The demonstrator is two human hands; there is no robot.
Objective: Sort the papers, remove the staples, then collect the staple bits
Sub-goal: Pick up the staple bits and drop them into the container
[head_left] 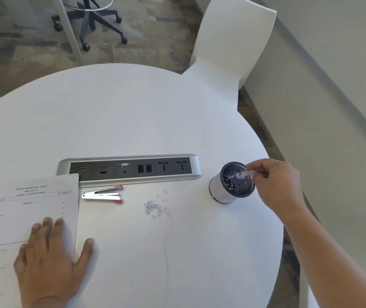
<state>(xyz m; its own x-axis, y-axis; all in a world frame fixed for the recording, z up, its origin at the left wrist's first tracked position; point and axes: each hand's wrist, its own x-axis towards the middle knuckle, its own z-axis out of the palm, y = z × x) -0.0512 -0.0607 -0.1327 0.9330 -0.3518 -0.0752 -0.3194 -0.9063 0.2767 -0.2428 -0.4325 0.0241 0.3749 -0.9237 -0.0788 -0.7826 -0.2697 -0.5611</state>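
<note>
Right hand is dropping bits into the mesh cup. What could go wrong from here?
1. The right hand releases bits at the rim of the cup, not over its middle; some may fall outside onto the table.
2. The hand is close to the rim, so it could tip the cup.
3. A pile of bits remains on the table; the left hand moving the papers could scatter them.

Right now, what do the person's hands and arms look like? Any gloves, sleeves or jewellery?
Both hands are bare: no gloves, rings or watch show on the left hand or the right hand. The right forearm is uncovered, with no sleeve in view.
</note>
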